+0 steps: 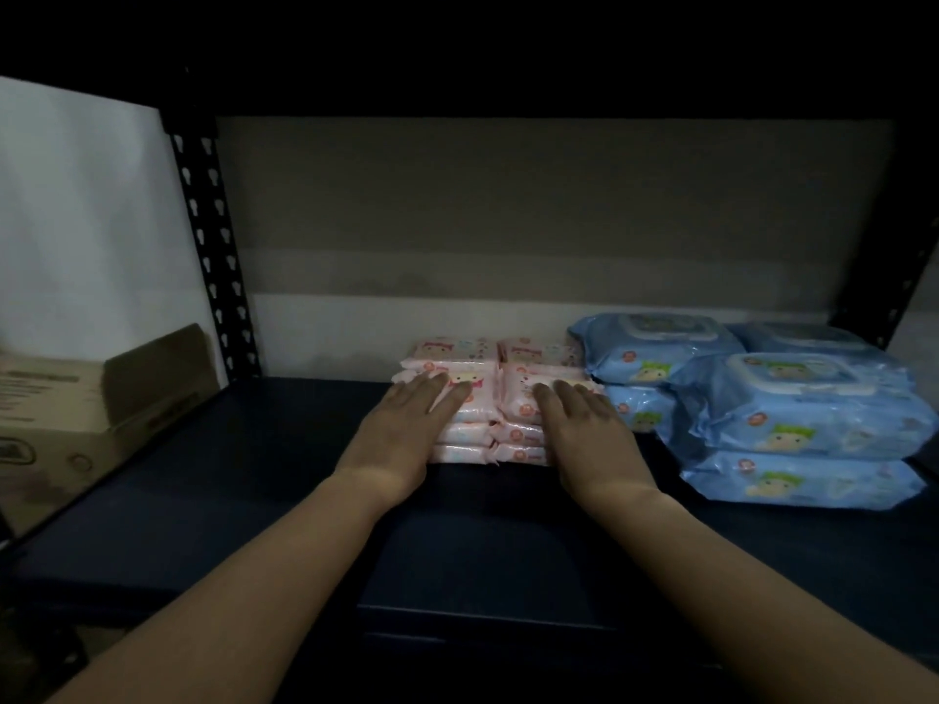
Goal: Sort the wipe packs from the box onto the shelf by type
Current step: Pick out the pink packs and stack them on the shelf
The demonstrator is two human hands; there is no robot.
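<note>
Both hands are flat, palms down, fingers stretched out, not gripping anything. The left hand (406, 429) lies on the left stack of pink wipe packs (470, 416), the right hand (584, 424) on the right stack, so the hands cover most of the top packs and their print is hard to read. It's really dim, and I can't tell exactly how many pink packs sit behind the front ones. Just beside them on the right, the blue wipe packs (792, 414) are piled two high on the dark shelf (254, 475). A cardboard box (76, 414) sits off to the left, cut off by the frame edge.
</note>
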